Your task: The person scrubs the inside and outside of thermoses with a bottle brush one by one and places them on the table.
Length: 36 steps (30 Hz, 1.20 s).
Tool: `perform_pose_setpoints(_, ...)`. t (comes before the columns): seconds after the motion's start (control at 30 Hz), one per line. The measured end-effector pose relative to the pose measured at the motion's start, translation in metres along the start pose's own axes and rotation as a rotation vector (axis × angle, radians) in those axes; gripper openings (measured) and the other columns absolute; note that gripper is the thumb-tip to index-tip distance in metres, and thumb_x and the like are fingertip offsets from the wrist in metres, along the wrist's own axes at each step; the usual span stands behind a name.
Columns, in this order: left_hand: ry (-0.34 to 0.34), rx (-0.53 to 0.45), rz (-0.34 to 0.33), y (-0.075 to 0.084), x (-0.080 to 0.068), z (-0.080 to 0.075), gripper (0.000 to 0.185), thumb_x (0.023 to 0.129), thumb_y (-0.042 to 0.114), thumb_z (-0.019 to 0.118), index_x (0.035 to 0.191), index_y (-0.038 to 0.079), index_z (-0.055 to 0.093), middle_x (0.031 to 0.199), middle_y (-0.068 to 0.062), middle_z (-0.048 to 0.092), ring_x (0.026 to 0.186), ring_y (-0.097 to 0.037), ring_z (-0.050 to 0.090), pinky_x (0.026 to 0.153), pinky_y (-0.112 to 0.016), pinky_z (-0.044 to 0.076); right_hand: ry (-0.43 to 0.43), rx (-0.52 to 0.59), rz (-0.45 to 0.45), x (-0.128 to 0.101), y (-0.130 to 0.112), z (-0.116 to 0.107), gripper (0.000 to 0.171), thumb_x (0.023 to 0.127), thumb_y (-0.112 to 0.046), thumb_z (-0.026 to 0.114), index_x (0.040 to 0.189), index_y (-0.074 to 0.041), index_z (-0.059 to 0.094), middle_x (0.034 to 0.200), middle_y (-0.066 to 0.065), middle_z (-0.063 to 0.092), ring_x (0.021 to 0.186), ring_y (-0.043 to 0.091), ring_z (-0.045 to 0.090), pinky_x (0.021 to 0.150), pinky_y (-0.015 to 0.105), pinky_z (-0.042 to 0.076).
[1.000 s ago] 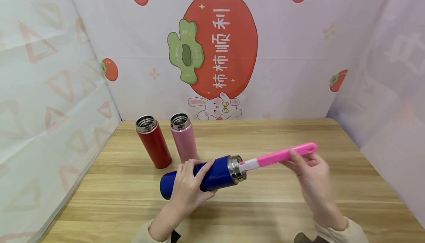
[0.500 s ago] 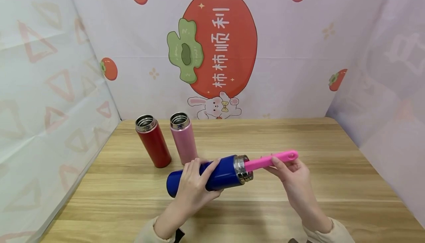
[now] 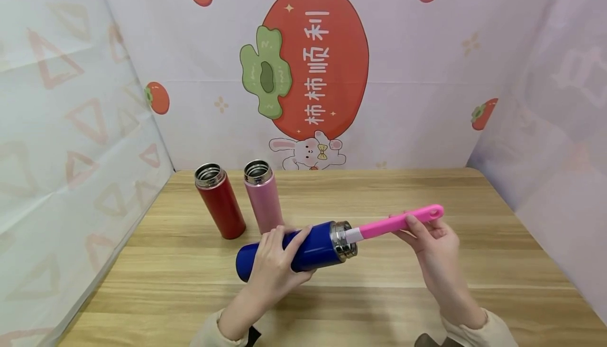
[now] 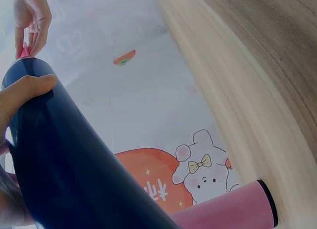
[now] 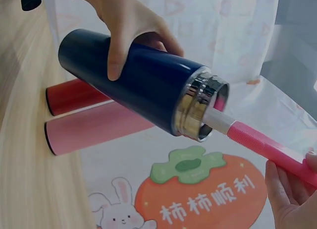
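Observation:
A blue flask (image 3: pixel 313 250) lies nearly level above the wooden table (image 3: pixel 379 305), its steel mouth (image 3: pixel 342 240) to the right. My left hand (image 3: pixel 275 268) grips its body; the same flask (image 4: pixel 64 159) (image 5: pixel 138 85) fills both wrist views. A pink brush handle (image 3: pixel 398 223) with a white collar sticks out of the mouth, its head hidden inside. My right hand (image 3: pixel 433 241) pinches the handle (image 5: pixel 272 147) near its far end.
A red flask (image 3: pixel 219 202) and a pink flask (image 3: pixel 262 197) stand upright and uncapped at the back left, just behind the blue one. Printed cloth walls close in the table on three sides; the table's right half is bare wood.
The brush went deeper into the flask, then came back out partway, so the white collar shows again. My right hand moved right; the flask shifted slightly.

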<state>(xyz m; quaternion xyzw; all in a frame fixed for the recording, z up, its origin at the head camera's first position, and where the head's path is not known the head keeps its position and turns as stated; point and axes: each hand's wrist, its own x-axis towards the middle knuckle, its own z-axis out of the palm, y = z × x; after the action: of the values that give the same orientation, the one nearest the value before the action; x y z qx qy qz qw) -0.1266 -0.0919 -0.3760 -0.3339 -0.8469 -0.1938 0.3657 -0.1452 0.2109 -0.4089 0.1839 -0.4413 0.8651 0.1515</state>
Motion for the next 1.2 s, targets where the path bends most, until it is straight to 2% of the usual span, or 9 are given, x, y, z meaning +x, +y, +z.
perform_pose_setpoints(0.03, 0.000, 0.003, -0.002, 0.000, 0.000, 0.000, 0.077, 0.047, 0.034, 0.084, 0.116, 0.015, 0.055, 0.095, -0.009, 0.052, 0.087, -0.020, 0.050, 0.070, -0.036, 0.042, 0.025, 0.001, 0.004, 0.000, -0.004, 0.003, 0.022, 0.086, 0.009, 0.047, 0.106, 0.015, 0.047, 0.096, 0.027, 0.060, 0.094, 0.041, 0.056, 0.082, 0.048, 0.042)
perform_pose_setpoints(0.17, -0.001, 0.015, -0.007, -0.002, -0.002, -0.001, 0.078, 0.047, 0.035, 0.084, 0.116, 0.015, 0.055, 0.096, -0.009, 0.052, 0.087, -0.020, 0.051, 0.071, -0.037, 0.043, 0.008, 0.088, -0.024, 0.004, -0.009, -0.005, 0.021, 0.086, 0.013, 0.041, 0.107, 0.014, 0.047, 0.097, 0.026, 0.060, 0.092, 0.039, 0.058, 0.082, 0.047, 0.043)
perform_pose_setpoints(0.2, -0.001, 0.018, -0.008, -0.002, -0.002, -0.001, 0.078, 0.046, 0.035, 0.084, 0.116, 0.015, 0.055, 0.096, -0.009, 0.052, 0.087, -0.020, 0.051, 0.071, -0.038, 0.043, 0.040, 0.068, -0.017, 0.004, -0.012, -0.003, 0.020, 0.086, 0.010, 0.045, 0.106, 0.014, 0.047, 0.096, 0.026, 0.060, 0.091, 0.037, 0.059, 0.082, 0.047, 0.043)
perform_pose_setpoints(0.33, -0.003, 0.023, -0.006, -0.003, -0.003, -0.002, 0.079, 0.046, 0.035, 0.084, 0.117, 0.015, 0.055, 0.096, -0.009, 0.052, 0.087, -0.020, 0.051, 0.071, -0.038, 0.043, 0.034, 0.098, -0.025, 0.005, -0.017, -0.009, 0.021, 0.088, 0.011, 0.041, 0.107, 0.016, 0.045, 0.098, 0.027, 0.059, 0.092, 0.038, 0.058, 0.082, 0.048, 0.043)
perform_pose_setpoints(0.37, -0.004, 0.023, -0.006, -0.003, -0.003, -0.002, 0.078, 0.047, 0.035, 0.084, 0.117, 0.015, 0.055, 0.096, -0.009, 0.052, 0.087, -0.020, 0.051, 0.070, -0.038, 0.043, 0.058, 0.078, -0.024, 0.005, -0.020, -0.006, 0.021, 0.086, 0.009, 0.046, 0.107, 0.015, 0.046, 0.097, 0.026, 0.060, 0.091, 0.036, 0.059, 0.082, 0.048, 0.043)
perform_pose_setpoints(0.53, -0.027, 0.024, -0.008, -0.003, -0.002, -0.003, 0.079, 0.048, 0.036, 0.084, 0.118, 0.016, 0.053, 0.095, -0.009, 0.052, 0.087, -0.020, 0.050, 0.071, -0.037, 0.044, 0.088, 0.084, -0.049, 0.007, -0.026, -0.011, 0.024, 0.087, 0.011, 0.041, 0.110, 0.017, 0.044, 0.097, 0.027, 0.060, 0.090, 0.037, 0.060, 0.081, 0.047, 0.043)
perform_pose_setpoints(0.83, -0.039, 0.019, -0.014, -0.007, -0.004, -0.006, 0.078, 0.050, 0.036, 0.083, 0.119, 0.016, 0.053, 0.094, -0.009, 0.052, 0.086, -0.021, 0.051, 0.072, -0.036, 0.044, 0.181, 0.102, -0.057, 0.005, -0.068, 0.056, 0.012, 0.086, 0.010, 0.046, 0.091, 0.009, 0.057, 0.083, 0.017, 0.065, 0.076, 0.023, 0.065, 0.072, 0.035, 0.049)
perform_pose_setpoints(1.07, -0.037, 0.037, -0.022, -0.011, -0.008, -0.008, 0.078, 0.047, 0.037, 0.084, 0.116, 0.015, 0.054, 0.094, -0.009, 0.052, 0.084, -0.022, 0.051, 0.071, -0.037, 0.045, 0.251, 0.068, -0.053, 0.006, -0.076, 0.054, 0.014, 0.086, 0.009, 0.045, 0.090, 0.010, 0.059, 0.079, 0.016, 0.064, 0.073, 0.022, 0.065, 0.069, 0.032, 0.051)
perform_pose_setpoints(1.2, -0.050, 0.036, -0.030, -0.012, -0.009, -0.010, 0.077, 0.048, 0.037, 0.083, 0.116, 0.016, 0.055, 0.094, -0.008, 0.052, 0.084, -0.021, 0.051, 0.071, -0.037, 0.045, 0.243, 0.070, -0.031, 0.006, -0.078, 0.051, 0.015, 0.087, 0.007, 0.045, 0.091, 0.010, 0.059, 0.081, 0.017, 0.064, 0.073, 0.023, 0.065, 0.070, 0.032, 0.050)
